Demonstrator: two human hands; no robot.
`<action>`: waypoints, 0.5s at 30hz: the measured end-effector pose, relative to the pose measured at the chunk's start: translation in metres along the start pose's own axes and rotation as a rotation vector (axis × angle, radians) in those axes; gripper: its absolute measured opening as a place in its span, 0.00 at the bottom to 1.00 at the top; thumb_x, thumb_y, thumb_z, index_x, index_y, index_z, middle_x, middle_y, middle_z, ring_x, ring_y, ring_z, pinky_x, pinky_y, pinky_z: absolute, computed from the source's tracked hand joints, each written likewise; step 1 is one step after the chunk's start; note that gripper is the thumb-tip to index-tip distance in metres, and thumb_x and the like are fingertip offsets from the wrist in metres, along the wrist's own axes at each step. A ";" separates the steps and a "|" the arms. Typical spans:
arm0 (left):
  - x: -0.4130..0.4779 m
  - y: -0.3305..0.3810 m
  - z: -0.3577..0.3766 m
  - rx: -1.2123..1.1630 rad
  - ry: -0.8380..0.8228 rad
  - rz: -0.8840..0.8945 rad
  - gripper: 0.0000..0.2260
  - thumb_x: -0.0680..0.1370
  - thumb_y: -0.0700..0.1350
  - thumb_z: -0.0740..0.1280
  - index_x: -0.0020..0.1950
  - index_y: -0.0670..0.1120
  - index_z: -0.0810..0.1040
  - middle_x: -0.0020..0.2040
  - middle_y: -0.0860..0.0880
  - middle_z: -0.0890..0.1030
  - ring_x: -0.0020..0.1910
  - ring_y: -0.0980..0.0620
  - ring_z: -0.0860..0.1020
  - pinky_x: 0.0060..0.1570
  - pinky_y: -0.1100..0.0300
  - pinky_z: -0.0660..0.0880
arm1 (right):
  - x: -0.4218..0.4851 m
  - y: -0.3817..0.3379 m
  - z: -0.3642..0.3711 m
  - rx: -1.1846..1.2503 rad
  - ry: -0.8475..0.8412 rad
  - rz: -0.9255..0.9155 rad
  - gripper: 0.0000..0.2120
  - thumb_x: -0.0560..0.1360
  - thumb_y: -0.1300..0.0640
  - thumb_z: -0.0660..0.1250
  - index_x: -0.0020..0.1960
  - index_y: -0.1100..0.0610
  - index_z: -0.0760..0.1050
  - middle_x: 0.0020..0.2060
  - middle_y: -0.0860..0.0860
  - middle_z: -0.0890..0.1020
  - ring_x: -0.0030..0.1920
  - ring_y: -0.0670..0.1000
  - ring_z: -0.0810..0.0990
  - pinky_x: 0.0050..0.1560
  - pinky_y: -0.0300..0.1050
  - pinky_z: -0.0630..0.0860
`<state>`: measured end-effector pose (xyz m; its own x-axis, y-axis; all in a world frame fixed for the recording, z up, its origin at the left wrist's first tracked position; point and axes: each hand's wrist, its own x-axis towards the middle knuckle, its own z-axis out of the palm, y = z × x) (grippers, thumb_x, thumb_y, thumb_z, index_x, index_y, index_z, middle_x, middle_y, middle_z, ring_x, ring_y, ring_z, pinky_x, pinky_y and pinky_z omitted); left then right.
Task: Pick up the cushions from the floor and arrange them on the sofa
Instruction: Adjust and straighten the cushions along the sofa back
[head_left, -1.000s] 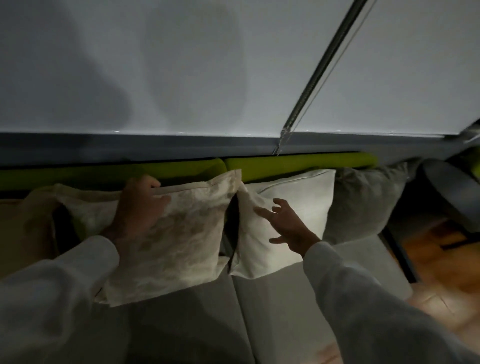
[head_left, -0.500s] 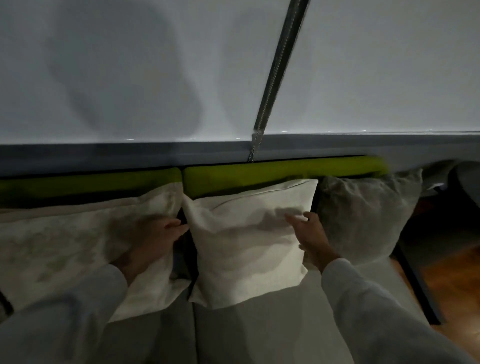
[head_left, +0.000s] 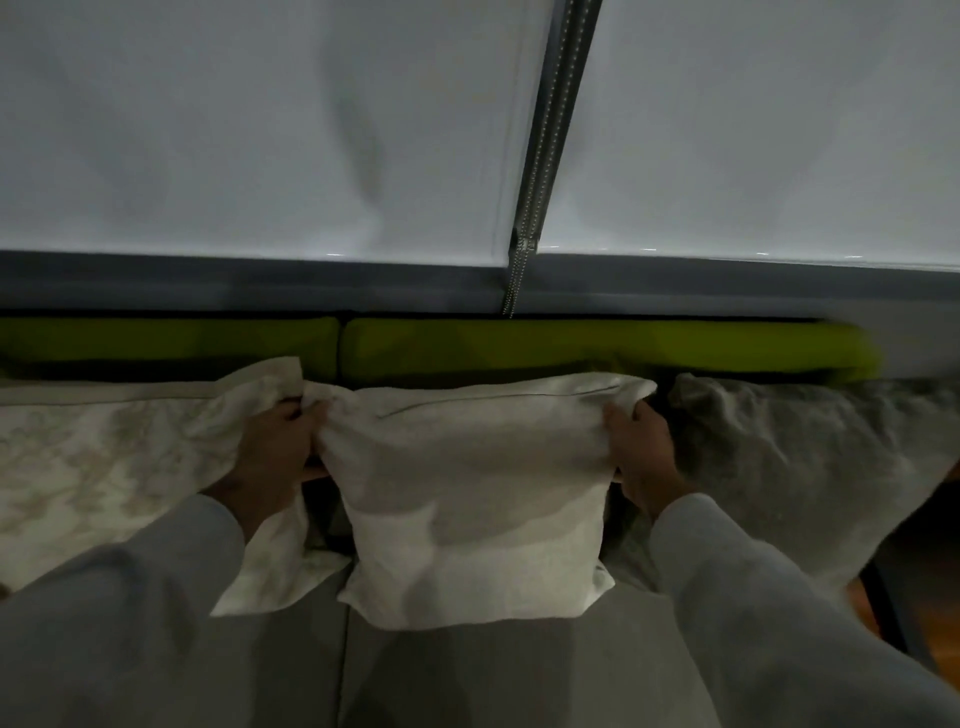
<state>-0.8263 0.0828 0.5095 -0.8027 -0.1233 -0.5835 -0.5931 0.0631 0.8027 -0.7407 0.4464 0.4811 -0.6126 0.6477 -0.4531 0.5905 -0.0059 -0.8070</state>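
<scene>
head view, dim light. step in hand, as i judge it: squaring the white cushion (head_left: 467, 499) against the green back pad (head_left: 571, 345) of the sofa (head_left: 493, 675). my left hand (head_left: 270, 452) grips its left edge and my right hand (head_left: 644, 457) grips its right edge, both high near the top corners, fingers curled round the sides and partly hidden behind the cloth. the cushion leans on the back pad, bottom edge on the grey seat, between the patterned cushion (head_left: 104, 457), which it touches at the top corner, and the grey cushion (head_left: 789, 467) just beside it on the right. to do it well: pull both edges evenly, seat the bottom flat, level the top with the neighbours, avoid dragging the patterned corner. materials: white cover is soft woven cloth, creased, with a thin seam or zip line near the top; patterned one limp, with a flat border; grey one fuzzy and plump. no cushion shows on the strip of wooden floor (head_left: 935, 642).
</scene>
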 end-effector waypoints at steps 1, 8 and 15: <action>0.001 0.003 0.003 -0.013 0.001 0.005 0.14 0.82 0.46 0.65 0.67 0.44 0.76 0.65 0.44 0.78 0.60 0.40 0.78 0.43 0.48 0.79 | 0.003 -0.002 -0.003 0.006 0.018 -0.017 0.25 0.81 0.45 0.63 0.74 0.55 0.72 0.70 0.58 0.77 0.69 0.64 0.76 0.68 0.66 0.74; 0.001 0.027 0.022 -0.082 0.087 0.059 0.21 0.83 0.55 0.61 0.73 0.48 0.73 0.68 0.43 0.78 0.62 0.39 0.78 0.53 0.42 0.81 | 0.001 -0.007 -0.027 0.151 0.053 -0.064 0.22 0.83 0.45 0.61 0.74 0.52 0.72 0.69 0.56 0.78 0.68 0.61 0.76 0.68 0.66 0.75; -0.008 0.005 0.014 -0.136 0.086 -0.065 0.20 0.83 0.53 0.62 0.72 0.45 0.72 0.65 0.43 0.77 0.60 0.40 0.77 0.49 0.42 0.79 | -0.022 0.021 -0.018 0.188 0.007 0.073 0.18 0.84 0.46 0.61 0.72 0.49 0.73 0.65 0.55 0.79 0.62 0.61 0.79 0.59 0.69 0.80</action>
<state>-0.8238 0.0982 0.5166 -0.7514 -0.2075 -0.6263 -0.6248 -0.0815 0.7765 -0.7050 0.4457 0.4813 -0.5672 0.6459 -0.5110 0.5248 -0.1948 -0.8286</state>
